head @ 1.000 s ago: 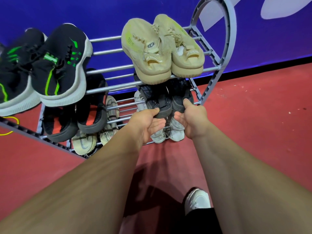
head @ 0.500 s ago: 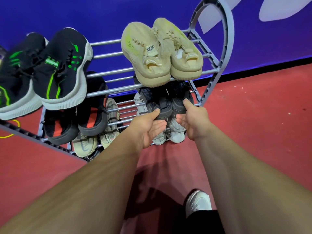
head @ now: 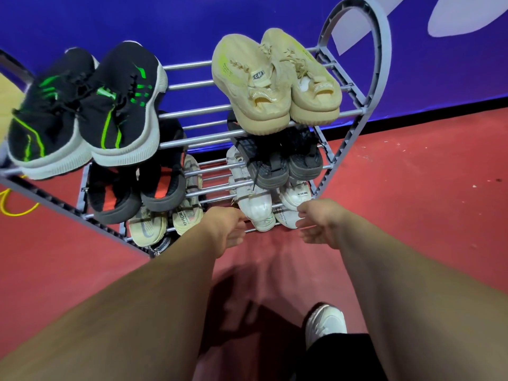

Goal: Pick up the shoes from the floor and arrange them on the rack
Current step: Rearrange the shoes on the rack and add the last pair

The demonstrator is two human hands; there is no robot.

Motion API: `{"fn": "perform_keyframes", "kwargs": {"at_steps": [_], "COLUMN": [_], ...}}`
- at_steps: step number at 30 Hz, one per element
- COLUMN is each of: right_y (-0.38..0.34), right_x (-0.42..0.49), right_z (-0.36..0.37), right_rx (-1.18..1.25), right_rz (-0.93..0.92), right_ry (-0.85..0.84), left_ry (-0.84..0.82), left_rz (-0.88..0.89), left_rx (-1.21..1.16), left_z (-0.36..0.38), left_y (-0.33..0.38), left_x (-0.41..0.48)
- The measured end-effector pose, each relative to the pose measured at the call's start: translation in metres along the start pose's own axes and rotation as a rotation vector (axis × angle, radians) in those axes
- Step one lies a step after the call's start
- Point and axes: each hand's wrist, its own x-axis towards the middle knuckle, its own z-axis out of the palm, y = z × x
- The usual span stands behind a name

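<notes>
A grey metal shoe rack (head: 192, 112) with heart-shaped ends stands against the blue wall. Its top shelf carries a black pair with green stripes (head: 90, 111) on the left and a beige pair (head: 275, 83) on the right. A dark grey pair (head: 283, 163) rests on the middle shelf at right, above a white pair (head: 261, 207). My left hand (head: 228, 229) and my right hand (head: 320, 224) hover empty in front of the low shelves, fingers loosely apart, just short of the white pair.
More shoes fill the left side: a black pair (head: 137, 185) on the middle shelf and a cream pair (head: 165, 218) below. A yellow cord (head: 16, 207) lies on the red floor at left. My own white shoe (head: 325, 323) is near the bottom.
Both hands have let go of the dark grey pair on the middle shelf and drawn back and down toward me. The camera view has tilted slightly.
</notes>
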Motion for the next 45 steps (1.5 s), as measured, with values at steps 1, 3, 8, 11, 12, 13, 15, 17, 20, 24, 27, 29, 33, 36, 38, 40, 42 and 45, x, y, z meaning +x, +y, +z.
{"fn": "perform_keyframes", "kwargs": {"at_steps": [1, 3, 8, 11, 12, 13, 15, 17, 20, 24, 27, 29, 33, 36, 38, 40, 42, 45], "right_y": [-0.001, -0.002, -0.001, -0.001, -0.002, -0.003, -0.003, 0.0, 0.005, 0.011, 0.014, 0.013, 0.005, 0.002, 0.0, -0.002, -0.003, -0.005], "right_x": [0.001, 0.005, 0.02, 0.027, 0.029, 0.031, 0.033, 0.036, 0.04, 0.041, 0.038, 0.034, 0.022, 0.009, -0.001, -0.012, -0.022, -0.036], "right_z": [0.004, 0.012, 0.03, 0.039, 0.042, 0.046, 0.05, 0.051, 0.045, 0.03, 0.023, 0.02, 0.02, 0.023, 0.026, 0.03, 0.035, 0.038], "right_rx": [-0.024, -0.037, 0.003, 0.042, 0.056, 0.065, 0.068, 0.054, 0.049, 0.053, 0.003, -0.048, -0.155, -0.233, -0.268, -0.292, -0.342, -0.424], "right_rz": [-0.003, -0.006, 0.042, 0.072, 0.072, 0.069, 0.065, 0.062, 0.064, 0.06, 0.046, 0.025, -0.002, -0.025, -0.043, -0.051, -0.049, -0.043], "right_ry": [-0.01, -0.019, 0.004, 0.007, -0.001, -0.01, -0.022, -0.043, -0.055, -0.026, -0.01, -0.011, -0.041, -0.082, -0.11, -0.125, -0.122, -0.115], "left_ry": [0.012, 0.016, -0.007, -0.057, -0.075, -0.081, -0.088, -0.103, -0.115, -0.066, -0.042, -0.038, -0.054, -0.081, -0.072, -0.053, -0.04, -0.024], "left_rz": [-0.01, -0.023, -0.054, -0.089, -0.094, -0.102, -0.129, -0.162, -0.194, -0.197, -0.21, -0.227, -0.244, -0.232, -0.213, -0.173, -0.138, -0.096], "left_rx": [0.001, -0.014, -0.038, -0.052, -0.073, -0.101, -0.172, -0.271, -0.407, -0.497, -0.506, -0.423, -0.252, -0.134, -0.034, 0.021, 0.034, 0.081], "left_z": [-0.002, -0.005, -0.008, 0.003, 0.008, 0.013, 0.024, 0.033, 0.044, 0.052, 0.052, 0.048, 0.02, -0.008, -0.028, -0.045, -0.059, -0.075], "left_y": [-0.002, -0.003, -0.004, -0.004, -0.003, -0.003, -0.004, -0.005, -0.005, -0.006, -0.005, -0.005, -0.006, -0.004, -0.006, -0.008, -0.009, -0.009], "left_x": [0.003, 0.01, 0.03, 0.037, 0.039, 0.04, 0.05, 0.057, 0.06, 0.07, 0.07, 0.066, 0.046, 0.027, 0.015, 0.006, -0.004, -0.019]}}
